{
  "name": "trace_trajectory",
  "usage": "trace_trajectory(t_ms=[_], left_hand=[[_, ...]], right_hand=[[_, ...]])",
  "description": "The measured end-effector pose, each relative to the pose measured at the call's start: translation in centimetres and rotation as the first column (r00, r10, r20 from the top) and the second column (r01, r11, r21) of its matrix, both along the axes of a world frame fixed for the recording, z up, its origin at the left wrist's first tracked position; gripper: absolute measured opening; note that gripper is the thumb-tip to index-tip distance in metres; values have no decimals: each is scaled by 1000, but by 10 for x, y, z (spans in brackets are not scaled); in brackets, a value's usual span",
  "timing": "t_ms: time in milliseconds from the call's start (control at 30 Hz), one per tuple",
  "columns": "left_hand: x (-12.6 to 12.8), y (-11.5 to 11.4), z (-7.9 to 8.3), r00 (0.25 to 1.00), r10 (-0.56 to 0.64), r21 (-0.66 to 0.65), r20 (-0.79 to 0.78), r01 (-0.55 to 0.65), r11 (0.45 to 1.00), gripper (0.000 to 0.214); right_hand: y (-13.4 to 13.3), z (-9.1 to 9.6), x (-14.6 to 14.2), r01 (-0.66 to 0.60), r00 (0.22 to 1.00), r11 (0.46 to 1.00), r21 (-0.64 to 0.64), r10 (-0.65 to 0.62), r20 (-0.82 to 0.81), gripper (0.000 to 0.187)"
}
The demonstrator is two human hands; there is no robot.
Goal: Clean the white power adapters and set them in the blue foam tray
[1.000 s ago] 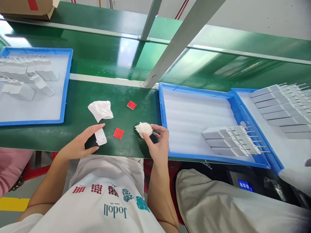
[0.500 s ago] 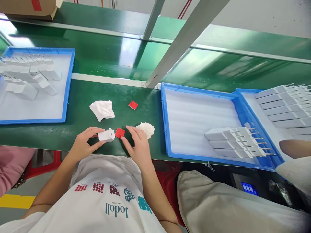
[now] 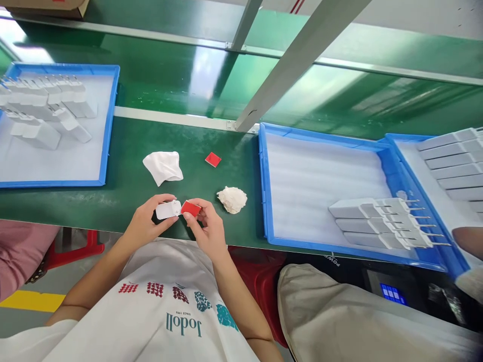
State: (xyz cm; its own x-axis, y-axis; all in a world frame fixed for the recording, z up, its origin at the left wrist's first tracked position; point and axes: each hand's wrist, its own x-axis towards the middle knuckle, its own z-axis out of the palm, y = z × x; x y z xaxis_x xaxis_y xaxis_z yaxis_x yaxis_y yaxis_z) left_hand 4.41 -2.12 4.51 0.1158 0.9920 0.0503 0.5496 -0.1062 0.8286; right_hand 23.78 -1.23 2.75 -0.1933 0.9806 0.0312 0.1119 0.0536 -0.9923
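Note:
My left hand (image 3: 149, 221) grips a white plug-in power adapter (image 3: 166, 209) between thumb and fingers, its pin end turned toward my right hand. In my right hand (image 3: 207, 226) a small red square piece (image 3: 190, 208) is pinched, tilted, with its edge right by the adapter's pin end. Whether the two touch I cannot tell. A white cloth (image 3: 163, 167) lies crumpled beyond my left hand. Another red square (image 3: 213, 159) rests flat on the green table (image 3: 124, 206). Right of my right hand sits a lumpy cream-coloured wad (image 3: 232, 199).
A blue tray (image 3: 103, 146) on the left holds several white adapters (image 3: 75, 98). On the right, another blue tray (image 3: 265, 191) holds more adapters (image 3: 377, 221), beside a further full tray (image 3: 407, 161). A slanted metal post (image 3: 279, 80) stands behind. People sit on both sides.
My right hand has picked the near red square off the table and brought it, tilted, to the adapter's pin end. The adapter stays in my left hand. The camera view has shifted slightly.

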Motion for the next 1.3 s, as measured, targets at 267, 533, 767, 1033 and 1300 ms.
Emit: trace_trajectory(t_ms=[267, 533, 767, 1033, 1300], left_hand=[[2, 1, -3, 998, 48, -19, 38, -48, 999, 29], [3, 1, -3, 997, 45, -21, 67, -44, 999, 30], [2, 3, -5, 996, 6, 37, 92, -9, 999, 29], [2, 4, -5, 995, 11, 17, 97, -13, 1000, 30], [3, 1, -5, 995, 28, -35, 100, -25, 999, 31]], right_hand=[[0, 2, -16, -89, 964, 962, -257, 18, -266, 27], [11, 1, -17, -177, 867, 863, -473, -91, -490, 32], [7, 6, -22, -117, 864, 865, -488, -154, -479, 23], [25, 8, -41, 64, 866, 896, -439, -269, -422, 26], [1, 7, -23, -5, 888, 901, -434, -196, -415, 23]])
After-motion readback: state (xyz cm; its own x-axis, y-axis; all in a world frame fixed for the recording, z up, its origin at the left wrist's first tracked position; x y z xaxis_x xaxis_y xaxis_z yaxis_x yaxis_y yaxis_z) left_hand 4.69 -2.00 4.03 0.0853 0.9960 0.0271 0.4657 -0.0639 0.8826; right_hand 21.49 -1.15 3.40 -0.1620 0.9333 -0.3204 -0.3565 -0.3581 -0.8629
